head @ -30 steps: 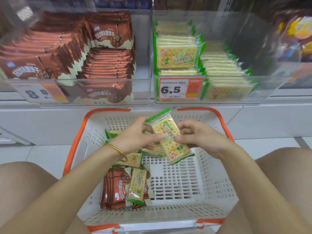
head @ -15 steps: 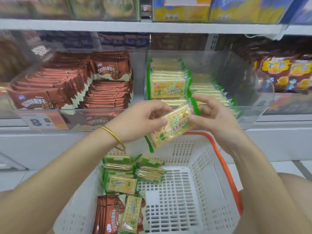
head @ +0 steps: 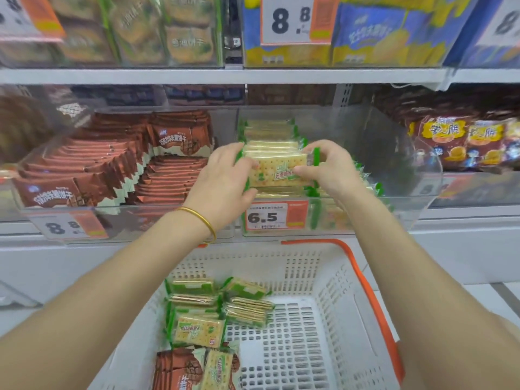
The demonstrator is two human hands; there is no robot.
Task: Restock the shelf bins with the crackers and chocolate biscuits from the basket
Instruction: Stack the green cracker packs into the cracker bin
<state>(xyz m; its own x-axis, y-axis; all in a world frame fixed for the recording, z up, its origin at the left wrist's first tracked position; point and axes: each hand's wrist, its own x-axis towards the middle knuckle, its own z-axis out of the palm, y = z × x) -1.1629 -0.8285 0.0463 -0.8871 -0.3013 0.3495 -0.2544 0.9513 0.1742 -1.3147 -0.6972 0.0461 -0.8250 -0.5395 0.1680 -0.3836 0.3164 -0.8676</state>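
1. Holding the cracker pack (head: 277, 171) by its two short ends suits this placement. The left hand (head: 225, 175) pinches the left end and the right hand (head: 329, 168) pinches the right end, fingers curled onto the wrapper. The pack faces forward at the front of the right-hand bin (head: 399, 164).
2. Lower it level so it stands in front of the stacked packs, label outward like the ones behind. A tilted pack would probably slide flat.
3. Keep both ends inside the front wall, above the price tag (head: 267, 218). The green wrapper ends could snag on the row of packs to the right.
4. Release only once the pack rests on something. I cannot tell whether it touches the packs beneath yet.
5. Go back to the basket (head: 337, 277) next. Several crackers (head: 197, 330) lie along its left side. The chocolate biscuits (head: 177, 367) in the near corner belong in the left-hand bin (head: 126, 208) with the brown packs. The job looks only partly done.
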